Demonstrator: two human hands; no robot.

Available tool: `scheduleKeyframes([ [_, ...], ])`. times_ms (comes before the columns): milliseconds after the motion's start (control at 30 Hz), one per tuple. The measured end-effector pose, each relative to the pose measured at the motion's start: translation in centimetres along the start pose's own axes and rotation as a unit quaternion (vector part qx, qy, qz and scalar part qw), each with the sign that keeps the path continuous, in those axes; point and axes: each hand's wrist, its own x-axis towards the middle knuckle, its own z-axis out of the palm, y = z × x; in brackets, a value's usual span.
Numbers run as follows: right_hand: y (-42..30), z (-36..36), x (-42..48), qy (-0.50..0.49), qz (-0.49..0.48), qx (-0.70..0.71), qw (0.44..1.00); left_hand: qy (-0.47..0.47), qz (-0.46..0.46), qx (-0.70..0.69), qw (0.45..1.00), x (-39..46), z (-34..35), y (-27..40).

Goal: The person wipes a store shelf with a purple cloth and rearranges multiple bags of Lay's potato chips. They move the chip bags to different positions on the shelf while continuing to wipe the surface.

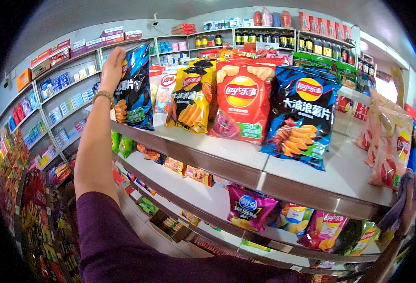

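Note:
My left hand (113, 67), with a beaded bracelet at the wrist, rests against the upper left side of a blue-and-black Lay's chip bag (137, 88); whether it grips the bag is unclear. To the right along the top shelf (236, 152) stand a yellow-and-black Lay's bag (190, 99), a red Lay's bag (243, 99) and another blue-and-black Lay's bag (302, 113). At the far right my right hand (413, 198) holds a greyish-purple cloth (397, 208), close to pink Lay's bags (388, 145) at the shelf's end.
Lower shelves hold more snack bags, including a purple chip bag (248, 208), and an open carton (169, 224) of small goods. Wall shelves (66, 85) with boxes and bottles run along the left and back. Packed snack racks (38, 212) stand at the lower left.

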Motion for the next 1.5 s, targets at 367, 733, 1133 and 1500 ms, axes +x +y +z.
scheduleKeyframes([
  [367,-12.3,8.8,0.3,-0.071,0.044,-0.015,0.996,-0.026,-0.009,-0.023,0.999,-3.7,10.1,-11.7],
  [733,-14.0,12.0,-0.5,-0.220,0.042,-0.040,0.974,-0.038,0.151,0.059,0.986,0.0,16.3,-2.0],
  [1133,-13.2,11.6,-0.4,-0.237,0.033,-0.049,0.970,-0.352,0.253,-0.241,0.868,-3.2,18.3,34.0],
  [1500,-13.3,11.4,-0.9,-0.203,-0.018,-0.034,0.978,-0.127,0.258,-0.276,0.917,-1.7,14.0,35.1],
])
